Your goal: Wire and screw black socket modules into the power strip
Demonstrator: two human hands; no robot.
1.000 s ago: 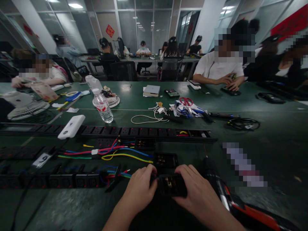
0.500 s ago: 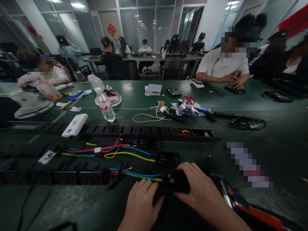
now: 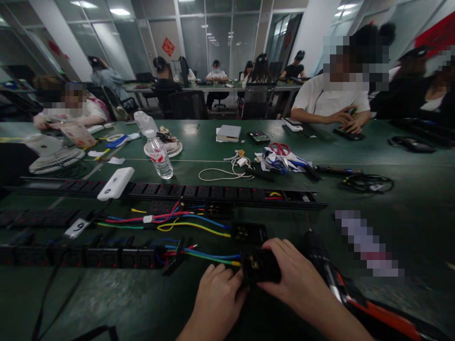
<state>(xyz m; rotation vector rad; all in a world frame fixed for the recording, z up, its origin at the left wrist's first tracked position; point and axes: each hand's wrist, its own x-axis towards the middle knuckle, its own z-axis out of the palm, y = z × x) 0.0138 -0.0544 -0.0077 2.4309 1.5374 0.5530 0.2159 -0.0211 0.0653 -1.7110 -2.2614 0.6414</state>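
My right hand (image 3: 289,270) grips a black terminal box (image 3: 263,265) by its right side, with brass-coloured terminals facing up. Blue and yellow-green wires (image 3: 213,256) run from a black socket strip (image 3: 103,255) at the left to the box's left edge. There my left hand (image 3: 220,296) has its fingers curled and pinched, beside the box's lower left corner. What lies between those fingertips is hidden. Just behind, a second black terminal box (image 3: 249,233) lies on the table with blue and yellow wires leading to it.
A power drill (image 3: 351,289) with orange parts lies right of my right arm. Behind the wires stretches a long socket strip (image 3: 192,191) with a white power bank (image 3: 116,183) on it. A water bottle (image 3: 159,158), red scissors (image 3: 280,149) and cables stand or lie farther back. Other people sit beyond.
My left hand has shifted slightly right, its fingers closer to the box's left edge. The right hand keeps its grip on the terminal box. The view has moved slightly.
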